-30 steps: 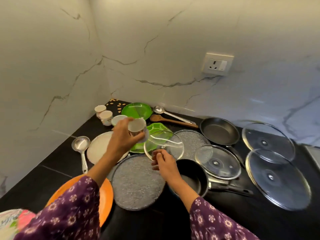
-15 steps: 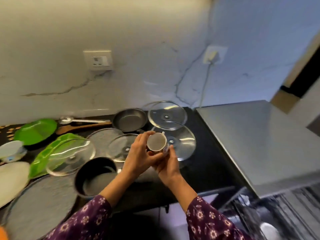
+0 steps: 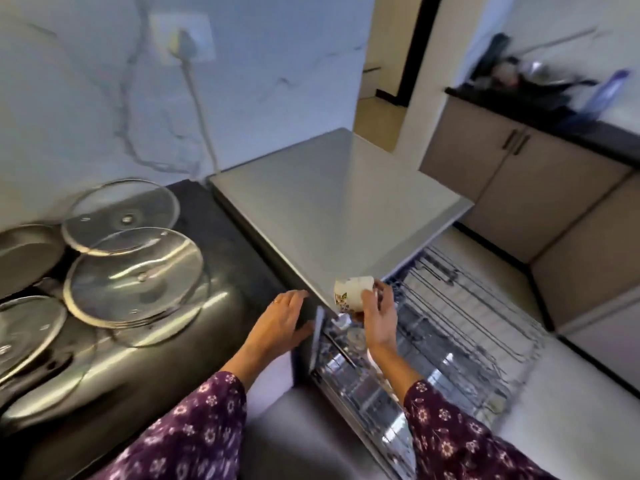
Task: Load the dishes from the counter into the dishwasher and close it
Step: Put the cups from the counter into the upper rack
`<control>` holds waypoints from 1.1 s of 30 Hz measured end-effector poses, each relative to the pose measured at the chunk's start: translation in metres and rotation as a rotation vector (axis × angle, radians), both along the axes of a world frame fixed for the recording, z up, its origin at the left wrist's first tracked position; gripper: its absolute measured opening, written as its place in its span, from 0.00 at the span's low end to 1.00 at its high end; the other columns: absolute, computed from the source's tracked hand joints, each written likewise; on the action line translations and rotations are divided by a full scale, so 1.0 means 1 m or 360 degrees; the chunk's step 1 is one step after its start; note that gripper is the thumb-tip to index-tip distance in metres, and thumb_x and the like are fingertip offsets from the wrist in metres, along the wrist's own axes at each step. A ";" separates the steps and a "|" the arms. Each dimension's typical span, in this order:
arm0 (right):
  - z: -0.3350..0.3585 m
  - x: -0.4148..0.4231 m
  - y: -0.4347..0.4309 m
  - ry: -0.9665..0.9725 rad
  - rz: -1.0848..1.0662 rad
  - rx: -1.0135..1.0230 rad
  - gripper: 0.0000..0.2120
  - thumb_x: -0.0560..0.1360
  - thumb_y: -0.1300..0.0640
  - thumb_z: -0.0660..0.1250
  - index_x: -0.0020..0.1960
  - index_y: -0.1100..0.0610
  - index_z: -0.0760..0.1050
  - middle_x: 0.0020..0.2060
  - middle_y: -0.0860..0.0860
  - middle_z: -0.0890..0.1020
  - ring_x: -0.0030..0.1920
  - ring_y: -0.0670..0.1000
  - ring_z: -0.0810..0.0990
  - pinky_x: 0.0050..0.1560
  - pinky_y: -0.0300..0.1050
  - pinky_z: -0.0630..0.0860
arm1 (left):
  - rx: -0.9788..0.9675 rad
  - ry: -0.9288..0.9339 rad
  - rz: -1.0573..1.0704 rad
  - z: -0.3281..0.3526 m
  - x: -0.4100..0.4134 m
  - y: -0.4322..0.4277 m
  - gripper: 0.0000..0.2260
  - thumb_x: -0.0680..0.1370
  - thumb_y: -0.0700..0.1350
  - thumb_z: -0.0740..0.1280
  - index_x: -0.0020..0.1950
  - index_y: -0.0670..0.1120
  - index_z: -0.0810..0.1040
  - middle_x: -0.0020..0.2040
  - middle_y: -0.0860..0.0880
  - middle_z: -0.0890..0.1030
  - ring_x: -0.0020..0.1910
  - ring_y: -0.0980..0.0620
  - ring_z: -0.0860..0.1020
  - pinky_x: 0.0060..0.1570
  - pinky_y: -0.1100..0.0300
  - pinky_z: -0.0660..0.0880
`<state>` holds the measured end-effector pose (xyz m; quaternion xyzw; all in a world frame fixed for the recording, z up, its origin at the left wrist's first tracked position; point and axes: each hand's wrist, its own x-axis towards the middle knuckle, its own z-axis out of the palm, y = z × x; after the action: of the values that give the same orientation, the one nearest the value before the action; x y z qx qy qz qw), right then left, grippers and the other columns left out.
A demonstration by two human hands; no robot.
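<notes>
My right hand (image 3: pixel 379 315) grips a small white cup with a flower print (image 3: pixel 350 292), tipped on its side, above the pulled-out wire rack (image 3: pixel 460 327) of the open dishwasher (image 3: pixel 332 209). The cup hangs over the rack's left end, just in front of the dishwasher's steel top. My left hand (image 3: pixel 284 320) is empty, fingers spread, resting at the black counter's (image 3: pixel 221 306) right edge beside the dishwasher. A few small pieces sit in the rack below the cup, blurred.
Three glass lids (image 3: pixel 133 275) (image 3: pixel 121 213) (image 3: pixel 24 327) and a dark pan (image 3: pixel 24 254) lie on the counter at left. A plugged cable (image 3: pixel 197 98) runs down the marble wall. Beige cabinets (image 3: pixel 512 174) stand beyond the rack at right.
The view has swung right from the counter to the dishwasher. The cup passed from both hands into my right hand alone and moved over the rack; my left hand let go.
</notes>
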<state>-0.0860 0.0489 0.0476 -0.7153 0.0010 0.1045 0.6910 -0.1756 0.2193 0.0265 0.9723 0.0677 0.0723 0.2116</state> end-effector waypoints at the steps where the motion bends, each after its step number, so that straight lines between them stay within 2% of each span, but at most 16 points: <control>1: -0.009 0.007 -0.018 -0.0081 0.0012 -0.0149 0.25 0.65 0.41 0.63 0.58 0.53 0.71 0.47 0.53 0.79 0.43 0.50 0.80 0.38 0.43 0.77 | 0.0090 0.0020 -0.0105 -0.006 0.013 -0.002 0.27 0.72 0.55 0.63 0.63 0.39 0.73 0.58 0.41 0.78 0.56 0.41 0.77 0.57 0.54 0.73; 3: -0.030 0.019 -0.050 -0.0193 0.0033 -0.0445 0.30 0.63 0.38 0.60 0.60 0.53 0.70 0.50 0.53 0.78 0.47 0.52 0.78 0.43 0.42 0.73 | 0.0268 0.0027 -0.0263 -0.015 0.035 -0.003 0.26 0.69 0.52 0.66 0.62 0.38 0.74 0.57 0.40 0.78 0.55 0.40 0.79 0.57 0.54 0.73; 6: -0.056 0.035 -0.094 -0.0218 0.0010 -0.0746 0.34 0.62 0.37 0.58 0.62 0.55 0.70 0.54 0.54 0.76 0.50 0.51 0.74 0.47 0.42 0.68 | 0.0474 0.0065 -0.0378 -0.025 0.062 -0.002 0.31 0.69 0.56 0.61 0.65 0.36 0.73 0.64 0.38 0.75 0.62 0.40 0.74 0.65 0.54 0.62; 8: -0.075 0.042 -0.120 -0.0195 0.0033 -0.0929 0.36 0.62 0.36 0.58 0.63 0.56 0.68 0.56 0.54 0.73 0.50 0.51 0.73 0.48 0.43 0.68 | 0.0536 0.0123 -0.0417 -0.031 0.074 0.001 0.34 0.69 0.58 0.62 0.68 0.37 0.69 0.68 0.38 0.70 0.66 0.41 0.69 0.69 0.54 0.56; 10: -0.095 0.049 -0.145 -0.0142 0.0085 -0.1103 0.32 0.66 0.39 0.63 0.65 0.55 0.66 0.57 0.54 0.72 0.49 0.51 0.73 0.46 0.45 0.71 | 0.0573 0.0200 -0.0492 -0.038 0.082 0.001 0.38 0.69 0.61 0.66 0.71 0.39 0.66 0.72 0.40 0.66 0.70 0.41 0.65 0.73 0.53 0.49; 12: -0.113 0.051 -0.166 -0.0104 0.0129 -0.1230 0.27 0.70 0.46 0.68 0.64 0.55 0.66 0.57 0.54 0.71 0.48 0.52 0.74 0.45 0.47 0.74 | 0.0577 0.0253 -0.0561 -0.042 0.085 -0.001 0.39 0.70 0.64 0.65 0.73 0.42 0.64 0.73 0.43 0.64 0.72 0.44 0.62 0.74 0.54 0.44; 17: -0.147 0.045 -0.215 -0.0027 0.0239 -0.1435 0.27 0.70 0.47 0.71 0.64 0.53 0.65 0.54 0.53 0.71 0.43 0.50 0.75 0.40 0.44 0.74 | 0.0625 0.0259 -0.0687 -0.050 0.083 -0.002 0.37 0.72 0.65 0.61 0.75 0.44 0.62 0.74 0.46 0.63 0.74 0.49 0.59 0.75 0.55 0.46; 20: -0.168 0.037 -0.237 -0.0013 0.0352 -0.1526 0.32 0.69 0.49 0.73 0.67 0.56 0.64 0.57 0.55 0.69 0.44 0.49 0.74 0.44 0.45 0.76 | 0.0644 0.0208 -0.0719 -0.053 0.082 -0.002 0.38 0.72 0.65 0.61 0.75 0.44 0.61 0.75 0.47 0.62 0.74 0.50 0.59 0.75 0.55 0.47; 24: -0.190 0.030 -0.249 0.0033 0.0371 -0.1526 0.31 0.69 0.53 0.74 0.66 0.56 0.65 0.59 0.58 0.68 0.48 0.54 0.77 0.48 0.47 0.77 | 0.0623 0.0134 -0.0689 -0.051 0.083 -0.003 0.38 0.71 0.64 0.62 0.74 0.44 0.62 0.74 0.47 0.64 0.74 0.50 0.60 0.75 0.54 0.50; 29: -0.202 0.040 -0.235 0.0038 0.0373 -0.1513 0.32 0.69 0.49 0.73 0.68 0.56 0.63 0.60 0.57 0.68 0.46 0.53 0.77 0.48 0.52 0.80 | 0.0601 0.0060 -0.0650 -0.052 0.083 -0.003 0.38 0.69 0.63 0.63 0.73 0.43 0.64 0.73 0.47 0.65 0.73 0.50 0.61 0.75 0.57 0.48; 33: -0.203 0.044 -0.230 0.0020 0.0370 -0.1601 0.33 0.69 0.45 0.71 0.68 0.54 0.63 0.60 0.56 0.69 0.47 0.55 0.78 0.43 0.49 0.79 | 0.0634 0.0059 -0.0673 -0.053 0.083 -0.003 0.38 0.69 0.63 0.63 0.73 0.43 0.64 0.73 0.47 0.65 0.73 0.50 0.60 0.75 0.55 0.49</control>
<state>-0.0417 -0.1811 -0.1555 -0.9539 -0.0241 0.1715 0.2452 -0.0930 0.2164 -0.0269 0.9884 -0.1481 0.0208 0.0254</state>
